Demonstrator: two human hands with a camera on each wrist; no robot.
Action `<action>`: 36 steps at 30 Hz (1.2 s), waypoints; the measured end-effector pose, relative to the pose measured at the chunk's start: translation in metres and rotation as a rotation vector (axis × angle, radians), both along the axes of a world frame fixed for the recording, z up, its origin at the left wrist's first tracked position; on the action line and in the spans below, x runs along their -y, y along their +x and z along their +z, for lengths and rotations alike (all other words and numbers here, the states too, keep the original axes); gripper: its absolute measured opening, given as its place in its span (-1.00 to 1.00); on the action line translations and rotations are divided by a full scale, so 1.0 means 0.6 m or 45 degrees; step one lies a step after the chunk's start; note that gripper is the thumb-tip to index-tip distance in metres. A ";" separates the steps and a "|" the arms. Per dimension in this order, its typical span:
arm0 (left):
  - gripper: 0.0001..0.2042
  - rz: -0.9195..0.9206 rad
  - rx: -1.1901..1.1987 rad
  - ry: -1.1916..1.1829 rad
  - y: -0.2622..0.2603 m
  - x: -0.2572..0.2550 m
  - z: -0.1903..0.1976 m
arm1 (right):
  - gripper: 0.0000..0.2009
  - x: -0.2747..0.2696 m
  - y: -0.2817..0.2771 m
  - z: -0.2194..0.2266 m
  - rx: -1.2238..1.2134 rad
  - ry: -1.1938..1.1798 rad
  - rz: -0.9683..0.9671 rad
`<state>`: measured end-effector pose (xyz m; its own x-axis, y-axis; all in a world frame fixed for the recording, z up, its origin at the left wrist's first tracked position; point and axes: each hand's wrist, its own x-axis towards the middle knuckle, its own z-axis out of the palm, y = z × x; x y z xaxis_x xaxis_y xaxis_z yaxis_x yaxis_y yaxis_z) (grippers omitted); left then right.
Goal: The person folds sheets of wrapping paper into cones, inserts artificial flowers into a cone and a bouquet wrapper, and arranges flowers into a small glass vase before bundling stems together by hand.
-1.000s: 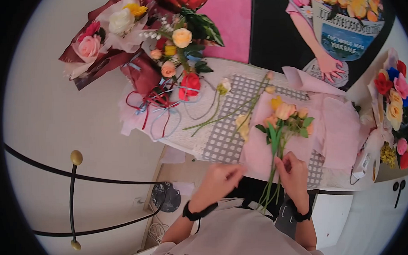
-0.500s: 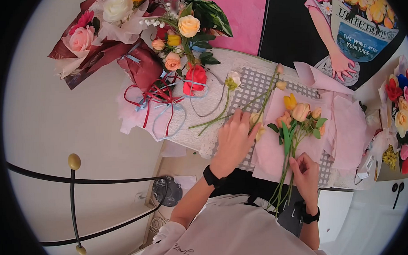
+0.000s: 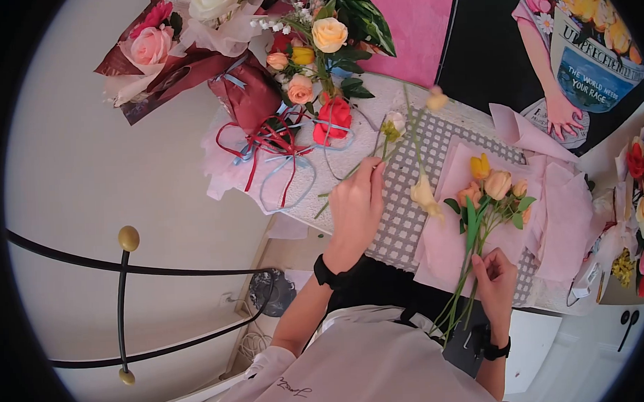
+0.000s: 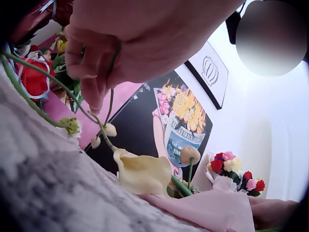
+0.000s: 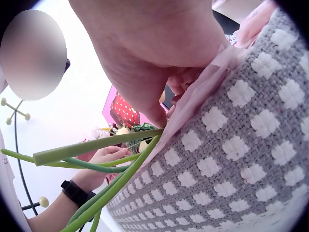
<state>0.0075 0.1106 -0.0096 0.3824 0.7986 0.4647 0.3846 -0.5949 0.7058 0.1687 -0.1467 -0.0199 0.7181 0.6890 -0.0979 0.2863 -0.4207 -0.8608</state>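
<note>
In the head view my left hand (image 3: 355, 212) is over the left part of the table, thumb and forefinger pinched together. The left wrist view shows a thin green flower stem (image 4: 112, 100) between its fingers. A cream calla lily (image 4: 142, 171) lies just below that hand. A white flower (image 3: 394, 125) is close to its fingertips. My right hand (image 3: 496, 281) pinches the green stems (image 3: 455, 306) of a small bunch of peach roses (image 3: 497, 184) with a yellow tulip (image 3: 480, 167). The bunch rests on pink wrapping paper (image 3: 437, 250).
Wrapped bouquets (image 3: 244, 90) and red and blue ribbons (image 3: 274, 142) fill the back left. A grey-and-white checked cloth (image 3: 397, 234) covers the table's middle. More pink paper (image 3: 560, 221) and another bouquet (image 3: 641, 211) are at the right. A black curved stand (image 3: 123, 307) is at far left.
My left hand has reached from near my body to the flowers on the left and taken a stem. A pale bud there has shifted and blurs. The right hand stays at the bunch's stems.
</note>
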 end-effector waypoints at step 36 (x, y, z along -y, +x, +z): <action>-0.82 -0.037 0.338 -0.008 -0.093 -0.087 0.035 | -0.65 -0.007 -0.007 -0.005 0.058 -0.056 -0.058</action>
